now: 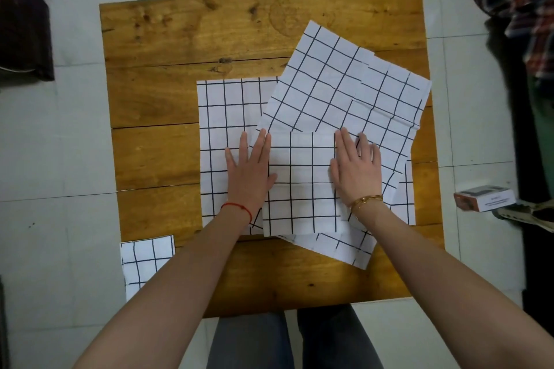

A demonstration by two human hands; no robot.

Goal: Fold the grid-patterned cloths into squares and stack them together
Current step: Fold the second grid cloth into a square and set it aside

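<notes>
A folded white cloth with a black grid [301,183] lies in the middle of the wooden table [168,153]. My left hand [250,172] presses flat on its left edge with straight fingers. My right hand [356,171] presses flat on its right edge. Under it, a larger unfolded grid cloth [223,117] lies flat to the left. Another grid cloth [344,84] lies tilted toward the back right. A folded grid cloth [144,260] sits at the table's front left corner, partly under my left forearm.
The table stands on a pale tiled floor. A small box [484,198] lies on the floor to the right. Plaid fabric [518,3] hangs at the right edge, and dark fabric [27,24] is at the left. My legs show below the table's front edge.
</notes>
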